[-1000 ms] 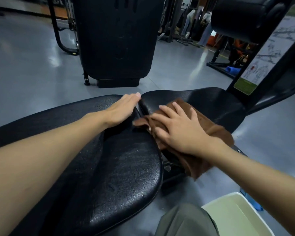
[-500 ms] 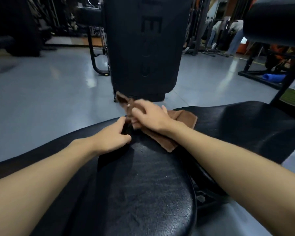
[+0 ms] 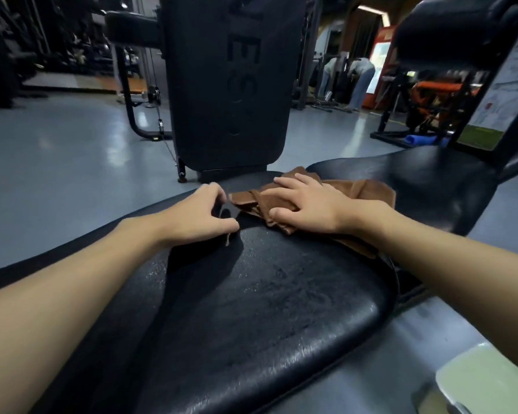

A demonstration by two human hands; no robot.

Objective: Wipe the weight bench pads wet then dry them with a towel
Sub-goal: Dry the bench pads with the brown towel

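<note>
The black near bench pad (image 3: pixel 266 309) fills the lower middle of the view, its surface speckled with wet droplets. A second black pad (image 3: pixel 416 180) lies beyond it to the right. A brown towel (image 3: pixel 368 189) lies bunched across the gap between the two pads. My right hand (image 3: pixel 311 204) lies on the towel, a fold gathered between thumb and fingers. My left hand (image 3: pixel 198 216) sits just left of the towel at the near pad's far end, fingers curled over the edge and thumb on the pad top.
A tall black machine shroud (image 3: pixel 228 85) stands right behind the pads. A black roller pad (image 3: pixel 449 31) and an instruction placard (image 3: pixel 503 94) are at upper right. A pale green basin (image 3: pixel 485 380) sits on the grey floor at lower right. People (image 3: pixel 359 79) stand far back.
A second ago my right hand lay flat on the towel on the far pad. It then lifted a corner and has now set the bunched towel down at the gap. My left hand's fingers curled.
</note>
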